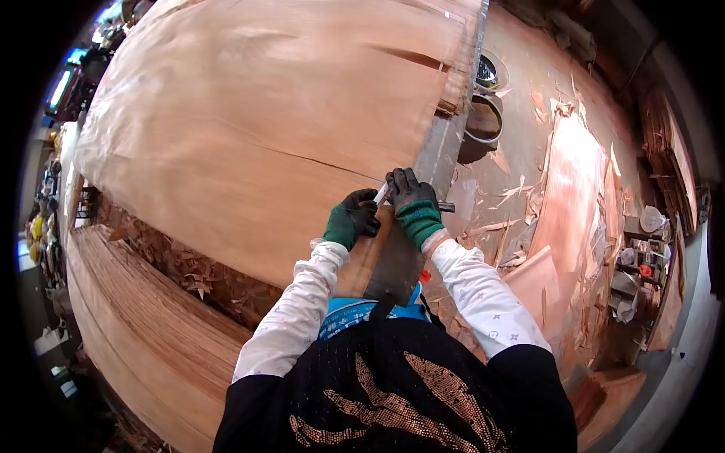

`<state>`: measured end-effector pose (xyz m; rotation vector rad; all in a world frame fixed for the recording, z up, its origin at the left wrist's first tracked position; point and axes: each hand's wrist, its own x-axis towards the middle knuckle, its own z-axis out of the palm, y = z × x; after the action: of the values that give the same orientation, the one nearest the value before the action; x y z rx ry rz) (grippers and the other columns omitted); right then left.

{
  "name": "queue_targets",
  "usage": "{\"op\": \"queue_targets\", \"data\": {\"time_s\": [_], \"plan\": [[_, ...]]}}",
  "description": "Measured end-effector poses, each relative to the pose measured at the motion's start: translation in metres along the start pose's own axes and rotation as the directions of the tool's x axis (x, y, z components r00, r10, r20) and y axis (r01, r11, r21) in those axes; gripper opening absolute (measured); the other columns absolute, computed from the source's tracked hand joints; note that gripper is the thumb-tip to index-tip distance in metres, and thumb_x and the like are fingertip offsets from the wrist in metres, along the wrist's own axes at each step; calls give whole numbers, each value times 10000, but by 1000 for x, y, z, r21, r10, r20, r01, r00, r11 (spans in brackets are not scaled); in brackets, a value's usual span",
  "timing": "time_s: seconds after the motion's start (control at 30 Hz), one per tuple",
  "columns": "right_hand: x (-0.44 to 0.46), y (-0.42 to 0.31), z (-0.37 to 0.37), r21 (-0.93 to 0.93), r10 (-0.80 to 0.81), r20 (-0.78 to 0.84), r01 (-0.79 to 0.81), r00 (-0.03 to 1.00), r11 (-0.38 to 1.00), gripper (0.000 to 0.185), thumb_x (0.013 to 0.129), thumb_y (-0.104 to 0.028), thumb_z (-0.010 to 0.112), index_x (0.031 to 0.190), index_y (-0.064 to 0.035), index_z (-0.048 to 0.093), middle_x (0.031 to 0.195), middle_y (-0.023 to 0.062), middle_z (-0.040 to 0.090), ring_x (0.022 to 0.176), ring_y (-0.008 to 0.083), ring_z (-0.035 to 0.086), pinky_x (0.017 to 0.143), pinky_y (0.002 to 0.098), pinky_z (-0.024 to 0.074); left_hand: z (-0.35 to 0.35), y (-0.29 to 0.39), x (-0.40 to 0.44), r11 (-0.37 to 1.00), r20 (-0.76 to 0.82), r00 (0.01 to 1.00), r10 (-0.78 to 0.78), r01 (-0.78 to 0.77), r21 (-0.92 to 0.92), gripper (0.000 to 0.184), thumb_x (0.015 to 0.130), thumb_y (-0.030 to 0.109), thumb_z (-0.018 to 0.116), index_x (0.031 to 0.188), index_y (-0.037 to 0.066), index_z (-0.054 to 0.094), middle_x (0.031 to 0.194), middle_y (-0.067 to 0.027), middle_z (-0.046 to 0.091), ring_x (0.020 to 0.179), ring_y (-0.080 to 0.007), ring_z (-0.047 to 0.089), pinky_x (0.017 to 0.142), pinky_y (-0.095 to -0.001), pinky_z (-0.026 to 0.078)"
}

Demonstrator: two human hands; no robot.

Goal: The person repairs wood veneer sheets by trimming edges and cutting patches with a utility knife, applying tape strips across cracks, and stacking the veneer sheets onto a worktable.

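A large thin sheet of wood veneer covers the table before me, with a long dark split running toward my hands. My left hand, in a black-and-green work glove, is closed with curled fingers near the sheet's right edge. My right hand, gloved alike, has its fingers bent over the upper end of a small white strip. This strip lies between both hands, and the left fingertips are beside it. A short dark bar sticks out to the right from under my right wrist; its other end is hidden.
A grey metal table edge runs along the veneer's right side. Round containers stand beyond it. Veneer scraps and a long veneer piece lie at the right. Stacked veneer is at lower left, beside a heap of scraps.
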<state>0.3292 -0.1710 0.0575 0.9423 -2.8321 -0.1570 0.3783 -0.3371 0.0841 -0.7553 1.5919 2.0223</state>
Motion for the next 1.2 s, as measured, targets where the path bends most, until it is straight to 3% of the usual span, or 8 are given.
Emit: {"op": "queue_targets", "data": {"time_s": [0.5, 0.63, 0.73, 0.8, 0.87, 0.93, 1.1, 1.2], "plan": [[-7, -3, -17, 233, -5, 13, 2, 1000, 972, 445, 824, -223, 531, 1257, -118, 522, 1265, 110, 498, 1173, 284, 472, 685, 381, 515, -11, -3, 2, 993, 90, 995, 31, -41, 114, 395, 899, 134, 575, 1283, 75, 501, 996, -113, 643, 633, -151, 636, 534, -289, 554], [-19, -9, 10, 99, -79, -118, 91, 990, 991, 464, 809, -204, 543, 1264, -115, 508, 1313, 141, 480, 1212, 357, 452, 729, 408, 524, -13, -2, -18, 930, 100, 971, 215, -235, 281, 409, 882, 137, 608, 1272, 69, 504, 877, -87, 673, 605, -146, 641, 531, -290, 529], [-17, -9, 5, 96, -90, -5, 90, 996, 991, 476, 810, -185, 526, 1281, -121, 491, 1344, 142, 459, 1229, 372, 439, 741, 416, 525, -74, 1, -9, 336, 179, 876, 449, -351, 874, 157, 851, 104, 605, 997, 51, 627, 719, -107, 649, 540, -166, 634, 505, -305, 514], [-16, -10, -1, 55, -92, -76, 96, 993, 994, 431, 822, -195, 518, 1247, -126, 509, 1315, 136, 482, 1185, 341, 480, 711, 413, 524, -113, 45, -18, 820, -136, 965, 226, -113, 561, 86, 822, 52, 584, 882, 69, 644, 697, -95, 643, 521, -172, 625, 438, -302, 502], [0, -12, -22, 9, -82, 147, 81, 986, 997, 384, 831, -211, 520, 1207, -135, 528, 1265, 113, 514, 1138, 302, 512, 682, 416, 516, -148, 59, -1, 987, -196, 969, 148, -131, 98, 247, 844, 49, 586, 1090, 32, 604, 811, -89, 637, 596, -175, 637, 452, -283, 514], [36, -17, -54, 37, 0, 526, -23, 851, 999, 309, 846, -241, 520, 1141, -155, 559, 1175, 66, 559, 1071, 244, 551, 659, 424, 501, -142, 77, 1, 985, -291, 941, 174, -168, 43, 354, 865, 67, 577, 1215, 26, 547, 820, -81, 616, 606, -174, 630, 463, -288, 520], [108, -76, -56, 302, -118, -97, 142, 988, 943, 337, 842, -281, 536, 1155, -159, 573, 1199, 37, 557, 1090, 244, 544, 720, 427, 496, -149, 68, 12, 989, -280, 949, 143, -143, 20, 406, 888, 121, 557, 1279, 30, 500, 839, -102, 628, 603, -174, 634, 466, -287, 520], [150, -120, -13, 246, -274, 83, 247, 958, 937, 399, 847, -283, 531, 1206, -111, 553, 1284, 61, 515, 1174, 254, 490, 749, 422, 492, -151, 73, 7, 983, -254, 952, 173, -151, 105, 459, 884, 165, 571, 1307, 21, 465, 921, -152, 660, 648, -196, 666, 498, -292, 543]]}}
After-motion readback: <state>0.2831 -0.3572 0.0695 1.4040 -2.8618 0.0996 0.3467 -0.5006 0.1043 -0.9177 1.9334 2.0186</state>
